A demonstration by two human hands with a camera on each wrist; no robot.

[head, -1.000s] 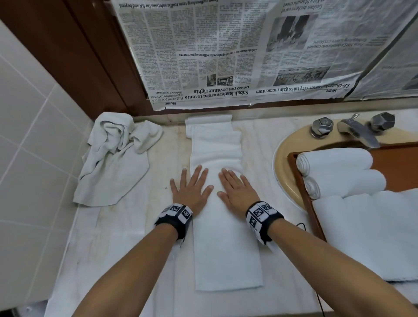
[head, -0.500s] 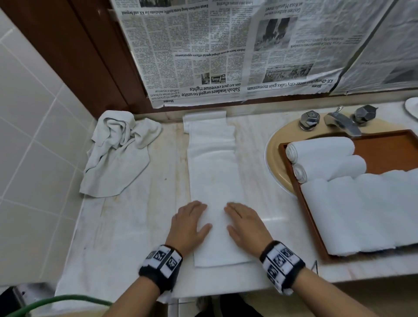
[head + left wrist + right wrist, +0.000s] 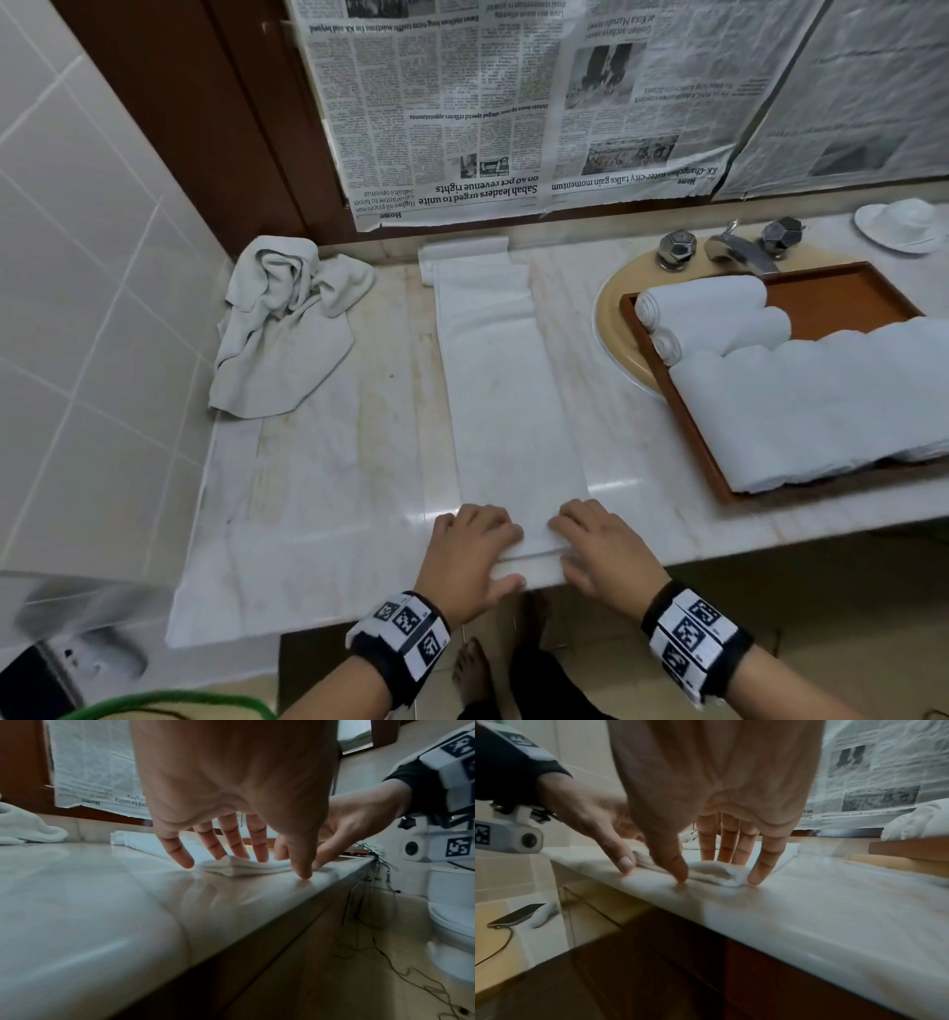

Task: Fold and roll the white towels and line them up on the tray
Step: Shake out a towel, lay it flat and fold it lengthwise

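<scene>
A long white towel [image 3: 508, 390] folded into a narrow strip lies on the marble counter, running from the back wall to the front edge. Both hands sit at its near end. My left hand [image 3: 475, 545] [image 3: 231, 845] has its fingers on top of the slightly raised towel end [image 3: 246, 869], thumb on the counter. My right hand [image 3: 595, 545] [image 3: 718, 858] presses the same end [image 3: 713, 874] with straight fingers, its thumb also on the counter. The wooden tray [image 3: 842, 298] at the right holds two rolled towels [image 3: 703, 303] and more white towelling [image 3: 821, 406].
A crumpled towel [image 3: 287, 318] lies at the back left by the tiled wall. The tray sits over a sink with a faucet [image 3: 734, 246]; a white dish [image 3: 898, 226] is behind it. Newspaper [image 3: 513, 103] covers the wall. A phone [image 3: 516, 916] lies low down on the left.
Both hands slid back along the towel strip from its middle to its near end at the counter's front edge. The end now looks slightly lifted.
</scene>
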